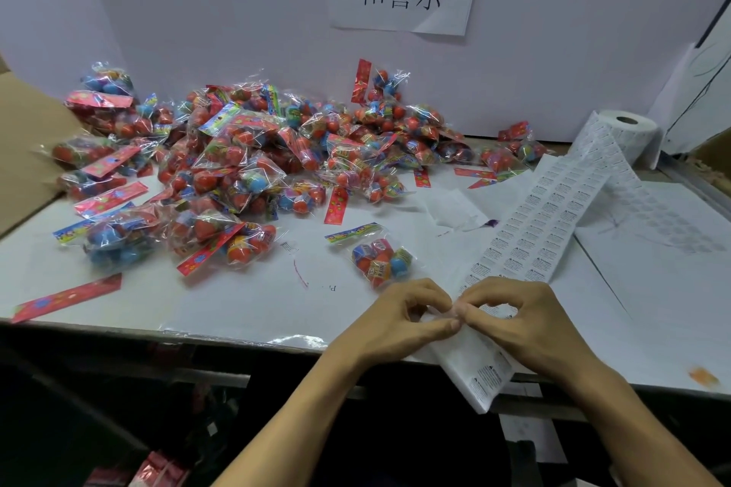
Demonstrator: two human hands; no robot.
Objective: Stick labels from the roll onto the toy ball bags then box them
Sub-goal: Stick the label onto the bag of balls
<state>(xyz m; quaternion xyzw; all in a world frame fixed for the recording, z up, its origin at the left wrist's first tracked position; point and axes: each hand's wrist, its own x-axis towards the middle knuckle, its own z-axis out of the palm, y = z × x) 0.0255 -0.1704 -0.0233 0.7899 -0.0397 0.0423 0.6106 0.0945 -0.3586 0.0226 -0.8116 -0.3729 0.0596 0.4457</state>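
Both hands, left and right, pinch the label strip at the worktop's near edge, one bag just beyond, roll far right.

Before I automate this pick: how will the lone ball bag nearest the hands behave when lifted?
The lone ball bag will probably sag, since its clear film is loose and crinkled. The round balls inside look free to shift, so it may roll slightly. The glossy film could be slippery; its flat header looks the steadier grip.

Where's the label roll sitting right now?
In the head view the label roll stands at the table's far right against the back wall, right of the bag pile; its strip runs down to both hands.
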